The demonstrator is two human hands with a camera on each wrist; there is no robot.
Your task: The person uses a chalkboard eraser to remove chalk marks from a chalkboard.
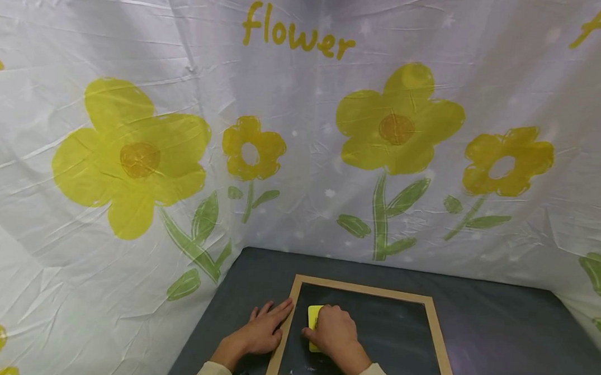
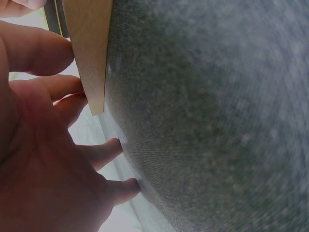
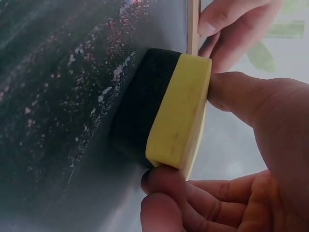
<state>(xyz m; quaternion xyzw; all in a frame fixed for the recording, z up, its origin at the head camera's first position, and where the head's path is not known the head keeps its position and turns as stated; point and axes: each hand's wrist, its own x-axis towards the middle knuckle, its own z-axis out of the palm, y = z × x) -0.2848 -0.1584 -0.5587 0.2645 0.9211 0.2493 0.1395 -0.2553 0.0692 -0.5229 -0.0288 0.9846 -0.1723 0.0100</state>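
Backdrop: white flower-print sheet across upper frame, hung behind dark table.
Left hand: lower centre-left, fingers flat and spread on table, tips against wooden frame, likely steadying it.
Chalkboard: lower centre, chalk-smeared.
Right hand: clamped on yellow eraser, dark felt pressed to board near left edge.

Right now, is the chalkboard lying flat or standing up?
Lying flat. The chalkboard rests on the table, the left hand lies at its frame, and the right hand presses an eraser onto it.
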